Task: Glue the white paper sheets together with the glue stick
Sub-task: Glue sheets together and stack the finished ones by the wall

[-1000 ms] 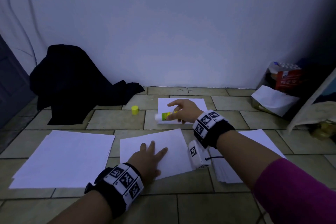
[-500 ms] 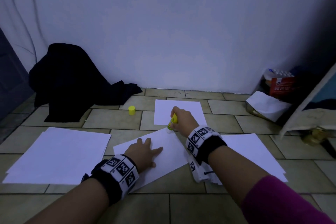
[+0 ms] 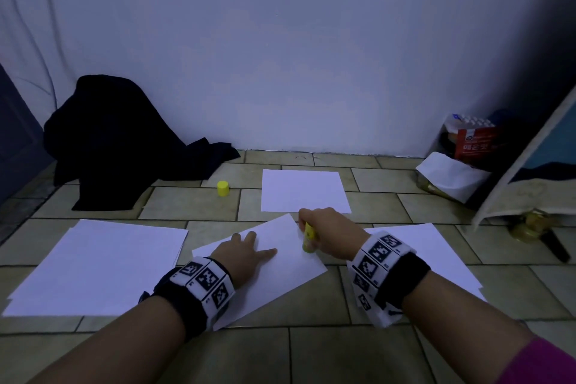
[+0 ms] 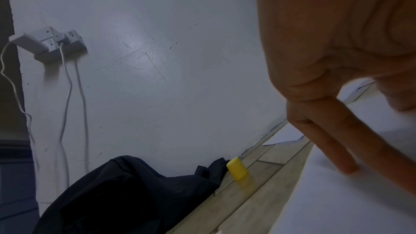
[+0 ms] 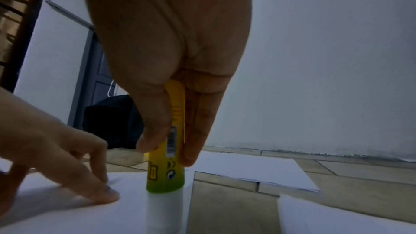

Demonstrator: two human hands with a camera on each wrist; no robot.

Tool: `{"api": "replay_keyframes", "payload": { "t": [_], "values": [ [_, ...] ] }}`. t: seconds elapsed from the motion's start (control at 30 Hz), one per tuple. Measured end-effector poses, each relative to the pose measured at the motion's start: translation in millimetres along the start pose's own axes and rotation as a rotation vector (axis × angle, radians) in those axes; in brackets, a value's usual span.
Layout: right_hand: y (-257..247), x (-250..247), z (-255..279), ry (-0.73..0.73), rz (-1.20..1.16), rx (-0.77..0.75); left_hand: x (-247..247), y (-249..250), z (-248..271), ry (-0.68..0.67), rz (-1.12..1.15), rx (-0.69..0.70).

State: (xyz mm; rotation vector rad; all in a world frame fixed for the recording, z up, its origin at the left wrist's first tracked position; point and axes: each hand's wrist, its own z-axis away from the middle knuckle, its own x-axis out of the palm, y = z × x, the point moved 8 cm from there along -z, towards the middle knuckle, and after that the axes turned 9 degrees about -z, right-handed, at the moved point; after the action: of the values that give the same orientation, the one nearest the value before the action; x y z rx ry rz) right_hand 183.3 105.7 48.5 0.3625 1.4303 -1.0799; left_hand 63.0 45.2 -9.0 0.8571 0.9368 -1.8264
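At the far left of the frame a stack of white paper (image 3: 96, 265) lies flat on the tiled floor (image 3: 187, 203). Above it, in the upper left, a dark heap of cloth (image 3: 115, 140) slumps against the wall (image 3: 280, 56). Just right of the cloth a small yellow cap (image 3: 223, 188) stands alone on a tile.

In the lower middle of the frame a single sheet (image 3: 280, 271) lies turned at an angle. The left hand (image 3: 246, 254) rests on it with fingers straight and spread, pressing it flat to the floor and holding nothing. Behind this sheet, toward the wall, another sheet (image 3: 304, 190) lies square and apart.

Just right of the left hand, the right hand (image 3: 330, 234) grasps the glue stick (image 3: 309, 238), thumb and fingers curled round its yellow-green barrel. In the right wrist view the glue stick (image 5: 166, 166) stands nearly upright, its white end set down on the angled sheet close to that sheet's right edge, beside the left fingertips (image 5: 108, 193).

Farther right a second pile of paper (image 3: 436, 252) lies partly under the right wrist. In the upper right corner a red packet (image 3: 473, 140) and a white wrapper (image 3: 452, 176) sit by the wall.
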Motion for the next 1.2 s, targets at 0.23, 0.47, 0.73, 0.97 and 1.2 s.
{"api": "replay_keyframes", "payload": {
  "t": [0.23,0.47,0.73,0.97,1.2],
  "values": [
    [14.4,-2.5,14.5,-0.058,-0.075,0.052,-0.3,-2.2,3.8,-0.031,0.021,0.008],
    [40.3,-35.7,12.7,0.211,-0.789,0.191,-2.4,4.4,13.1,0.019,0.057,-0.053],
    [52.5,-18.5,-15.8,0.345,-1.071,0.315,2.4,12.1,6.9,0.09,0.176,0.034],
    [8.8,-10.6,-39.6,0.297,-0.587,0.19,9.7,-8.0,1.6,0.074,0.16,-0.057],
    [-31.9,-2.9,-60.3,0.261,-0.519,0.057,11.9,-9.9,-1.4,0.074,0.158,-0.063]
  ]
}}
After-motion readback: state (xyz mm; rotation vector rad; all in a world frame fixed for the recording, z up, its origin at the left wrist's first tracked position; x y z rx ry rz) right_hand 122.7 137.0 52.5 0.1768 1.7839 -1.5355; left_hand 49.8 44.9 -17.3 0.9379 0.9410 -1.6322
